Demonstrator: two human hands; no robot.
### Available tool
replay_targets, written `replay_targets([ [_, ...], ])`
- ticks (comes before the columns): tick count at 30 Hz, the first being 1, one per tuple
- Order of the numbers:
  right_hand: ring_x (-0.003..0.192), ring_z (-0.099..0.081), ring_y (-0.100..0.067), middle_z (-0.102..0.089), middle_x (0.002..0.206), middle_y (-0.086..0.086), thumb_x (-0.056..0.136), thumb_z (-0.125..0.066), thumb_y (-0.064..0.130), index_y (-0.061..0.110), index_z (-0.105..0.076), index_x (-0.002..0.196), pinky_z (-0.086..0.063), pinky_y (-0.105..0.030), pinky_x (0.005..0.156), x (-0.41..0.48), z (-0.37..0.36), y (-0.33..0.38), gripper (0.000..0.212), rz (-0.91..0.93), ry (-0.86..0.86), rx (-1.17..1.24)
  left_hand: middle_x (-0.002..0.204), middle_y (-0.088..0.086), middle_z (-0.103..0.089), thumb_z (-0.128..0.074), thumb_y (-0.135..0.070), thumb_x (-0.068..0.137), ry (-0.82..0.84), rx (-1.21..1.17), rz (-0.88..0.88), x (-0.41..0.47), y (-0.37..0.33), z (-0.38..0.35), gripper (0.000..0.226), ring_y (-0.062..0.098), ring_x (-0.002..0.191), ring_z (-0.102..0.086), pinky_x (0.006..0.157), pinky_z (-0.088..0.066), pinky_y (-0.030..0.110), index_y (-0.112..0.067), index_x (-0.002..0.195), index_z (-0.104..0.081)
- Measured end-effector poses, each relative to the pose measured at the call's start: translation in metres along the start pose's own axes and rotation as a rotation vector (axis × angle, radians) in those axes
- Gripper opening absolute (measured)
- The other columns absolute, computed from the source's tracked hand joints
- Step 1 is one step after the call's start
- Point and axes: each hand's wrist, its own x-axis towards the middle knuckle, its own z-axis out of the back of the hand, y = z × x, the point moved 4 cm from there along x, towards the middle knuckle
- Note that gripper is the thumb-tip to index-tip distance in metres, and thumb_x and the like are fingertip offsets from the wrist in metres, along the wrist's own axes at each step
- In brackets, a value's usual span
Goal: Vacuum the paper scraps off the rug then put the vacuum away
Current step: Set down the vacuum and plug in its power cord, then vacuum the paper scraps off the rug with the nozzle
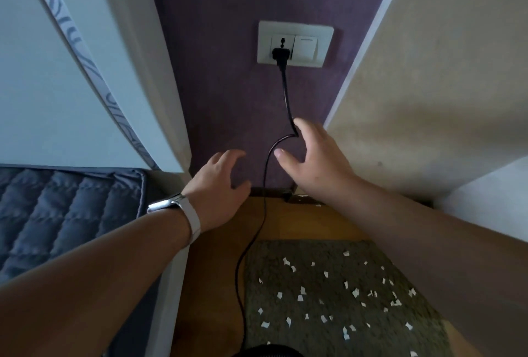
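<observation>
Two hands spread, empty, left hand [220, 185] beside cord [285, 93], right hand [317, 162] touching its bend, narrow purple wall [223, 85]

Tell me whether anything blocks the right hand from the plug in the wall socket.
Nothing visible does. The right hand is open below the plug, with only bare purple wall between them. The plug's own black cord runs down past the hand's fingers.

My view is dim and soft, a little grainy. The cream wall [445, 51] catches the most light; straight edges bow toward the sides.
</observation>
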Motion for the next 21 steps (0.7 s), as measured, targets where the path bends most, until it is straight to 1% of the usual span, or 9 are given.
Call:
replay_targets([
  [2, 0.136, -0.039, -0.018, -0.039, 0.149, 0.005, 0.093, -0.057, 0.052, 0.026, -0.033, 0.150, -0.035, -0.029, 0.099, -0.018, 0.001, -0.010, 0.067, -0.001, -0.019, -0.017, 0.142, -0.006, -0.046, -0.058, -0.042, 0.093, 0.019, 0.068, -0.028, -0.019, 0.002, -0.005, 0.054, 0.015, 0.117, -0.052, 0.094, -0.048, 0.034, -0.037, 0.143, -0.038],
  [4, 0.133, -0.041, -0.018, -0.042, 0.146, 0.005, 0.093, -0.059, 0.048, 0.024, -0.039, 0.146, -0.034, -0.028, 0.098, -0.039, 0.001, -0.019, 0.062, 0.025, 0.002, -0.059, 0.144, -0.008, -0.045, -0.055, -0.045, 0.093, 0.053, 0.144, -0.052, -0.042, 0.003, -0.014, 0.054, 0.017, 0.128, -0.046, 0.103, -0.043, 0.037, -0.037, 0.144, -0.037],
  [6, 0.133, -0.041, -0.019, -0.041, 0.146, 0.004, 0.093, -0.059, 0.046, 0.022, -0.042, 0.144, -0.037, -0.030, 0.101, -0.062, 0.000, -0.028, 0.059, 0.072, 0.056, -0.115, 0.146, -0.011, -0.043, -0.053, -0.047, 0.094, 0.093, 0.205, -0.061, -0.067, 0.004, -0.026, 0.055, 0.016, 0.133, -0.041, 0.108, -0.036, 0.039, -0.037, 0.145, -0.036],
  [7, 0.134, -0.040, -0.020, -0.041, 0.147, 0.004, 0.093, -0.058, 0.046, 0.021, -0.043, 0.144, -0.039, -0.034, 0.104, -0.073, 0.001, -0.033, 0.059, 0.098, 0.088, -0.136, 0.147, -0.012, -0.042, -0.052, -0.048, 0.094, 0.107, 0.223, -0.048, -0.080, 0.005, -0.033, 0.055, 0.016, 0.134, -0.040, 0.110, -0.034, 0.038, -0.037, 0.145, -0.036],
  [9, 0.135, -0.040, -0.022, -0.040, 0.148, 0.002, 0.093, -0.054, 0.048, 0.021, -0.044, 0.143, -0.041, -0.042, 0.105, -0.091, 0.005, -0.043, 0.059, 0.155, 0.150, -0.186, 0.149, -0.013, -0.041, -0.052, -0.049, 0.095, 0.126, 0.246, -0.004, -0.104, 0.005, -0.050, 0.056, 0.016, 0.136, -0.039, 0.111, -0.031, 0.037, -0.036, 0.147, -0.036],
  [11, 0.134, -0.041, -0.024, -0.041, 0.148, 0.000, 0.091, -0.049, 0.051, 0.020, -0.046, 0.142, -0.043, -0.046, 0.104, -0.105, 0.011, -0.054, 0.060, 0.204, 0.191, -0.243, 0.150, -0.012, -0.039, -0.052, -0.050, 0.095, 0.144, 0.260, 0.058, -0.129, 0.002, -0.068, 0.058, 0.017, 0.137, -0.038, 0.111, -0.031, 0.037, -0.034, 0.148, -0.036],
  [15, 0.133, -0.041, -0.025, -0.040, 0.148, 0.001, 0.093, -0.052, 0.047, 0.019, -0.048, 0.141, -0.041, -0.044, 0.103, -0.131, 0.027, -0.080, 0.056, 0.220, 0.279, -0.237, 0.150, -0.010, -0.041, -0.052, -0.050, 0.095, 0.130, 0.252, 0.182, -0.172, -0.018, -0.093, 0.057, 0.018, 0.136, -0.040, 0.110, -0.034, 0.038, -0.031, 0.146, -0.039],
  [18, 0.130, -0.044, -0.024, -0.044, 0.144, 0.002, 0.093, -0.052, 0.046, 0.018, -0.050, 0.139, -0.042, -0.043, 0.103, -0.163, 0.036, -0.093, 0.055, 0.284, 0.387, -0.228, 0.149, -0.007, -0.043, -0.053, -0.048, 0.095, 0.119, 0.240, 0.304, -0.207, -0.040, -0.116, 0.055, 0.022, 0.134, -0.042, 0.109, -0.037, 0.041, -0.030, 0.145, -0.041],
  [21, 0.128, -0.044, -0.023, -0.045, 0.142, 0.000, 0.093, -0.052, 0.046, 0.019, -0.050, 0.139, -0.042, -0.042, 0.104, -0.201, 0.040, -0.106, 0.053, 0.350, 0.493, -0.220, 0.148, -0.008, -0.043, -0.054, -0.047, 0.095, 0.158, 0.236, 0.366, -0.241, -0.062, -0.145, 0.054, 0.020, 0.135, -0.041, 0.109, -0.036, 0.039, -0.030, 0.145, -0.042],
])
